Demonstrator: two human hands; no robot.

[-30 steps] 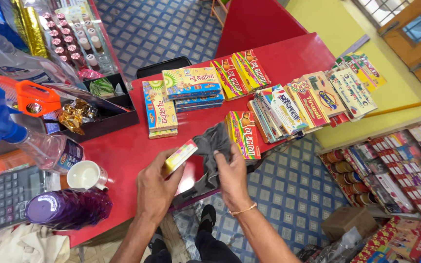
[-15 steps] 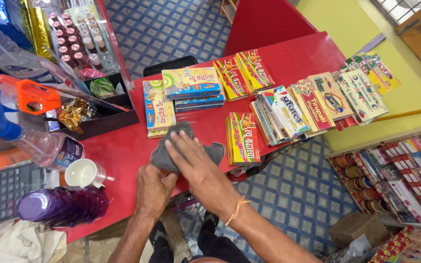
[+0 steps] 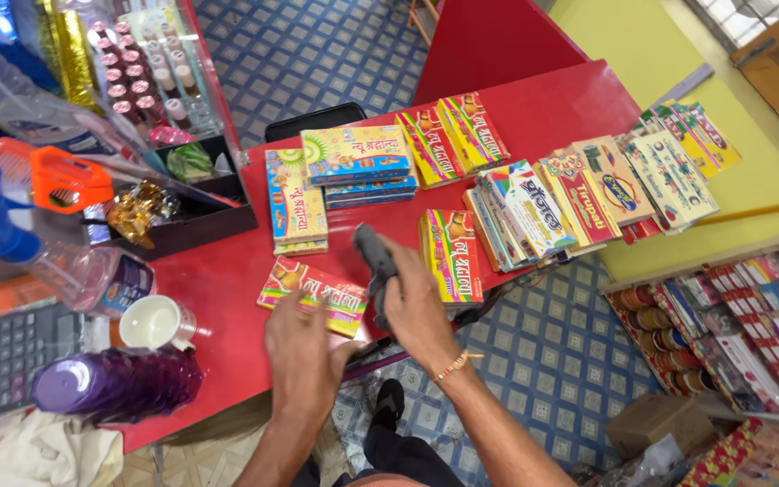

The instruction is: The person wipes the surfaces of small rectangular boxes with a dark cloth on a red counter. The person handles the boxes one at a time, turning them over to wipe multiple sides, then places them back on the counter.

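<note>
My left hand (image 3: 304, 356) rests on the near end of a flat, colourful packet (image 3: 313, 293) that lies on the red counter (image 3: 218, 271). Just to its right, my right hand (image 3: 416, 307) grips a bunched grey cloth (image 3: 373, 261), held upright above the counter edge. A small stack of similar red and yellow packets (image 3: 453, 254) sits right beside that hand. Two blue and yellow stacks of packets (image 3: 295, 200) (image 3: 356, 162) lie further back on the counter.
More rows of colourful packets (image 3: 579, 194) fan out to the right. On the left stand a white cup (image 3: 153, 322), a purple bottle (image 3: 114, 386), a calculator (image 3: 6, 356), a spray bottle (image 3: 11, 225) and a black tray (image 3: 187, 221). A tiled floor lies below.
The packet that my left hand held up has come down flat on the counter. My right hand has lifted the grey cloth off it and drawn it to the right.
</note>
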